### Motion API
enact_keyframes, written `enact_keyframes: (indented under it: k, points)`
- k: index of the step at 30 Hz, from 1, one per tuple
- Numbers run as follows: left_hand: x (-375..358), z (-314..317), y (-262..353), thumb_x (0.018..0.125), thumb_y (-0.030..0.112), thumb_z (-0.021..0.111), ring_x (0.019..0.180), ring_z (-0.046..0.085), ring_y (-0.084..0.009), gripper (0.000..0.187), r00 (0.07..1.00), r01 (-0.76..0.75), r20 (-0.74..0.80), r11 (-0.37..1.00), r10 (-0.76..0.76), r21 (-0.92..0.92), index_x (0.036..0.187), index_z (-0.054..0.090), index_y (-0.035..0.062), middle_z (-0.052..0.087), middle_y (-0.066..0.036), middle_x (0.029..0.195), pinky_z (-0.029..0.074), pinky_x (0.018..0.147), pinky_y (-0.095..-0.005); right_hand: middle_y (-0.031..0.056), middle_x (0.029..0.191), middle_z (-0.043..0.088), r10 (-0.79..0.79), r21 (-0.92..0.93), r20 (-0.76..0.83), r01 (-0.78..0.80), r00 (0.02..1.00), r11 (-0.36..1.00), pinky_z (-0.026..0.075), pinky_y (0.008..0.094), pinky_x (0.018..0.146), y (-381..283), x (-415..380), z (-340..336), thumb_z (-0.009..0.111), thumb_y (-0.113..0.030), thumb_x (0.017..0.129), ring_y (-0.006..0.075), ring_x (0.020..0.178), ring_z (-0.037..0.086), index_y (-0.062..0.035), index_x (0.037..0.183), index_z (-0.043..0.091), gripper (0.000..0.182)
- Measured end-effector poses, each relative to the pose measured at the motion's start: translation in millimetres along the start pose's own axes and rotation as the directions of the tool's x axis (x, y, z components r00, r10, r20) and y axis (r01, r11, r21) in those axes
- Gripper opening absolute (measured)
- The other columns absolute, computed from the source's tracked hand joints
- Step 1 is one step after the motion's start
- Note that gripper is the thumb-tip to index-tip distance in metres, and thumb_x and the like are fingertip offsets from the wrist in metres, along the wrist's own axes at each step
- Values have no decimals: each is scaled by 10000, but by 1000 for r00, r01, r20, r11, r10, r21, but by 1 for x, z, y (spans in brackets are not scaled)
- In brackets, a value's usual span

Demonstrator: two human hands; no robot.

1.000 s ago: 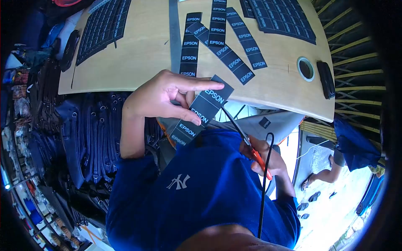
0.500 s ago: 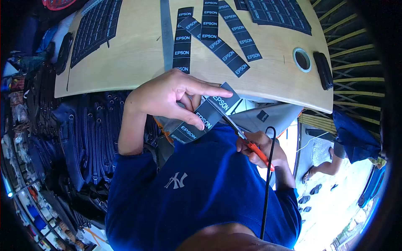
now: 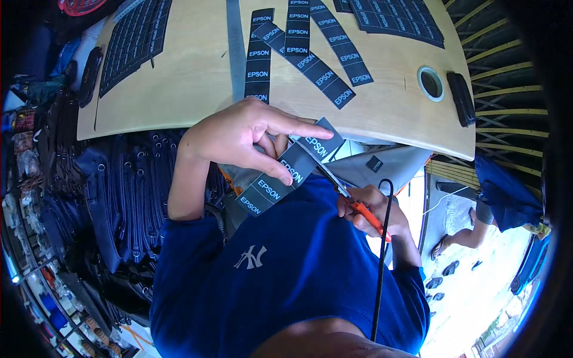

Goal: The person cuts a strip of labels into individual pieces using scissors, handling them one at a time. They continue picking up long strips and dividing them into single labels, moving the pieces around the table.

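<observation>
My left hand pinches a dark strip of EPSON labels in front of my chest, the index finger over its far piece and the thumb on the nearer part. My right hand is closed around scissors with orange handles. Their blades lie across the strip along the line between two labels, pointing up and left toward my left fingers. The strip's lower end hangs down past my left thumb.
On the wooden table lie several loose label strips, a metal ruler and uncut label sheets. A tape roll sits at the right. Dark straps hang below on the left; a person's leg shows at right.
The strip's lower end has swung slightly down and flattened, showing its last label more fully. Both hands and the scissors stay almost in place.
</observation>
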State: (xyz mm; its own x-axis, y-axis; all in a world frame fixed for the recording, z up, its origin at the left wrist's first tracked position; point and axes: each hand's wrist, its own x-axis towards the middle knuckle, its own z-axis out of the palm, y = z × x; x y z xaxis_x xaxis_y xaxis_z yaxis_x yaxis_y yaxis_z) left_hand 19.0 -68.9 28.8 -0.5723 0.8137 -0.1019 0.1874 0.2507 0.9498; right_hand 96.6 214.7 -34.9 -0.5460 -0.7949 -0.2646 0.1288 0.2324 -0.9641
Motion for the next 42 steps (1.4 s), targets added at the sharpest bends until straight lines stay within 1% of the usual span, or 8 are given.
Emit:
enact_keyframes:
  k: [10,21,25,27,29,34,40,42]
  points:
    - [1,-2,1,590,22,819,539,604,-60,722,1000,9,18,1000,-9,22,1254,548,101,667,-84,908,458,456,-172,67,616,537,-6,-53,-54,3,999,999,399,322,491,-3,2,3,378,-733,805,203,521,535,-12,710,544,745]
    - [2,-4,-2,590,18,816,572,620,-65,718,999,27,23,1000,-27,9,1251,549,101,660,-114,1003,473,459,-174,14,498,476,24,-119,-99,-36,995,992,369,279,420,3,-1,4,444,-665,833,146,417,487,-43,650,524,653]
    - [3,-7,-5,578,14,821,531,547,-35,738,999,32,19,997,-33,77,1258,547,100,635,-55,796,435,469,-171,5,478,468,10,-117,-113,-24,994,993,372,271,402,7,-2,6,460,-615,857,135,398,486,-45,636,519,614]
    - [4,-8,-6,573,8,821,517,512,-27,745,998,45,28,992,-49,116,1260,546,97,604,-31,712,421,474,-173,72,462,351,23,-97,-130,-35,991,995,282,357,427,5,-1,7,546,-434,892,210,402,342,-15,596,443,523]
    - [4,-7,-8,564,-7,820,508,454,-23,762,997,77,5,996,-77,37,1266,543,101,506,4,615,403,479,-187,70,461,352,10,-104,-147,-25,989,994,282,359,429,4,1,8,549,-427,892,208,401,345,-16,594,446,519]
    - [5,-9,-10,570,-43,807,533,447,-11,761,997,63,-39,995,-66,-72,1269,529,66,499,25,624,430,498,-167,54,457,359,-86,-190,-178,51,980,980,284,351,432,16,0,10,579,-426,875,188,402,360,-20,610,470,496]
    - [5,-31,-5,596,-99,764,537,403,0,751,991,-3,-135,995,-11,-102,1286,496,33,425,75,590,491,561,-158,41,466,380,53,-187,-127,-76,990,979,303,332,439,8,-6,7,629,-458,831,163,416,380,-32,640,495,486]
    - [7,-54,8,659,-40,749,675,597,-42,652,974,129,-185,992,-130,-18,1262,533,84,666,-42,791,497,639,-189,43,472,371,49,-220,-143,-80,989,972,305,337,444,14,-8,10,633,-452,830,166,421,374,-30,635,486,487]
